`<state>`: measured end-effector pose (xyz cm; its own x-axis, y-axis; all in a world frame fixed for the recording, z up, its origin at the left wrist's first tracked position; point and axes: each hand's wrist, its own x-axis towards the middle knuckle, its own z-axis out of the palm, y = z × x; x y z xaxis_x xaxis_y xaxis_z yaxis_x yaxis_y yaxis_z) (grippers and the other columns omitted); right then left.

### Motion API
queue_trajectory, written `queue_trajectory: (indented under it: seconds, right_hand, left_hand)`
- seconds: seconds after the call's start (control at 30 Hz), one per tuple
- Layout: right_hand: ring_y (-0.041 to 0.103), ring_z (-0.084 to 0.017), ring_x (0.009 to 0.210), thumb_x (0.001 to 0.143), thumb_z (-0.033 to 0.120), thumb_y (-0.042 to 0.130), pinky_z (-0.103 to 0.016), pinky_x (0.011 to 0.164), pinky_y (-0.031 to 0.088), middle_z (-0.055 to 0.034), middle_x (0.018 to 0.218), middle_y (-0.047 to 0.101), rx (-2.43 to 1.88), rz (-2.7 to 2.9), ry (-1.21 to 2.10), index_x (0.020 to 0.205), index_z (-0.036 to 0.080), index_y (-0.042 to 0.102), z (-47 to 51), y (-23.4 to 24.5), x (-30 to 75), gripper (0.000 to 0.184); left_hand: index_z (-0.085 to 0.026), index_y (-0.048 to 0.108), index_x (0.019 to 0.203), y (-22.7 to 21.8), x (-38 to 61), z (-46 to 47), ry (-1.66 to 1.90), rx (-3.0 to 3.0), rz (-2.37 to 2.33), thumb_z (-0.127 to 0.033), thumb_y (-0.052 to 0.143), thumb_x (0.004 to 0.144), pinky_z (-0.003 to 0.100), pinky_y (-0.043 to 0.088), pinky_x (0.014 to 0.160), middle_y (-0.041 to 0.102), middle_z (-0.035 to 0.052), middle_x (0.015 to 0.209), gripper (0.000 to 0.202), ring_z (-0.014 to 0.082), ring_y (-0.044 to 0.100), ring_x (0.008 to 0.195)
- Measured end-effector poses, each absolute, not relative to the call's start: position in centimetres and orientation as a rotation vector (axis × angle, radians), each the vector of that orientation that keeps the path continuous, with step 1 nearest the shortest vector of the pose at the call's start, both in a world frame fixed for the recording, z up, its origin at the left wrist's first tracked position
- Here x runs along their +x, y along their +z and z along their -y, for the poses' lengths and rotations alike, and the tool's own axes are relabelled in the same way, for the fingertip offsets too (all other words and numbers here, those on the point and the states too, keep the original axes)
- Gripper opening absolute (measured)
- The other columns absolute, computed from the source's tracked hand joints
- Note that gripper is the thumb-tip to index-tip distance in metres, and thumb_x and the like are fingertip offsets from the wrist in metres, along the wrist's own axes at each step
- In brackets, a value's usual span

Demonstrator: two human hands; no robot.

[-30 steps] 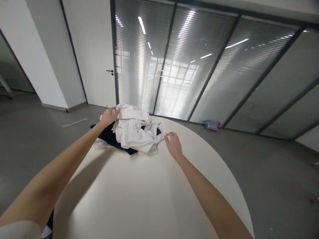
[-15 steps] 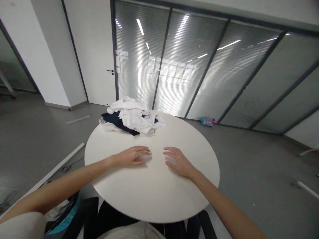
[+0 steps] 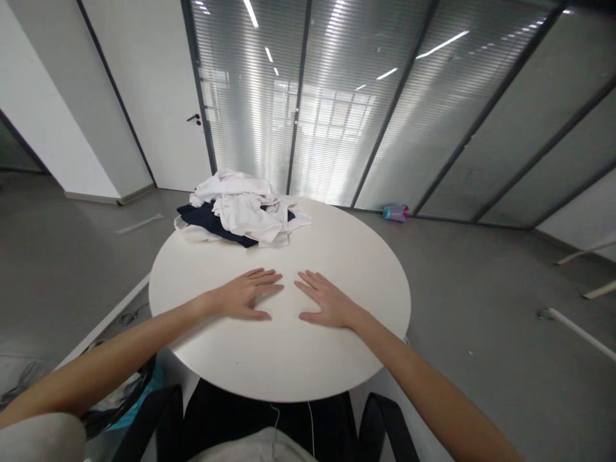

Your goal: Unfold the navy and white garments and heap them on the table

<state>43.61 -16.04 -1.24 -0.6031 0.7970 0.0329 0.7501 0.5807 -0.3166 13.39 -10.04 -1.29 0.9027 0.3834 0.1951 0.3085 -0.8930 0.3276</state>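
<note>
The left hand (image 3: pixel 243 296) is lying palm down on the round white table (image 3: pixel 366 269), fingers spread flat and pointing toward 1 o'clock; it is gripping nothing. Just beside it, apart by a narrow gap, the right hand (image 3: pixel 323 301) is resting in the same manner, fingers splayed toward 11 o'clock, likewise empty. Both are pressing on bare tabletop near the middle of the surface.

The pile of clothes (image 3: pixel 240 208) is sitting at the table's far edge, at roughly 11 o'clock from the hands and well apart from them. It is made up of crumpled white garments (image 3: pixel 250 215) heaped over a dark navy piece (image 3: pixel 206 218), with some white cloth showing beneath at the left rim.

Judgement on handling: the cloth is looking light, soft and wholly limp, with no stiffness to hold a shape; it should drape and trail when lifted, and the layers are likely tangling together. A pinch at an outer hem or corner of the topmost white piece seems the surest hold. How many separate garments are lying there cannot be told at this range.

At 1 o'clock beyond the table, a small pink-and-teal object (image 3: pixel 395 212) is lying on the grey floor against the glass partition (image 3: pixel 433 115).
</note>
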Motion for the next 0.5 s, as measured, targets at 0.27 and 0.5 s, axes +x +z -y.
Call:
queue_trajectory:
  seconds: [0.27, 0.5]
  right_hand:
    - [0.013, -0.029, 0.152, 0.088, 0.072, 0.05, -0.048, 0.124, 0.013, -0.0115, 0.164, 0.019, -1.275, 2.677, 0.346, 0.155, 0.018, 0.034, 15.89, -1.29, 43.71, 0.088]
    - [0.01, -0.029, 0.152, 0.088, 0.071, 0.049, -0.049, 0.124, 0.011, -0.0124, 0.164, 0.017, -1.281, 2.691, 0.366, 0.156, 0.017, 0.033, 15.96, -1.1, 43.66, 0.088]
  left_hand:
    - [-0.029, 0.036, 0.153, -1.32, 13.22, 10.2, 0.263, 2.885, -0.55, -0.061, 0.058, 0.088, 0.051, 0.02, 0.122, 0.028, 0.0078, 0.161, 0.076, 0.0311, 0.027, 0.148]
    - [-0.029, 0.036, 0.154, -1.37, 13.23, 10.32, 0.262, 2.865, -0.571, -0.061, 0.059, 0.088, 0.052, 0.02, 0.122, 0.027, 0.0072, 0.162, 0.077, 0.0319, 0.026, 0.149]
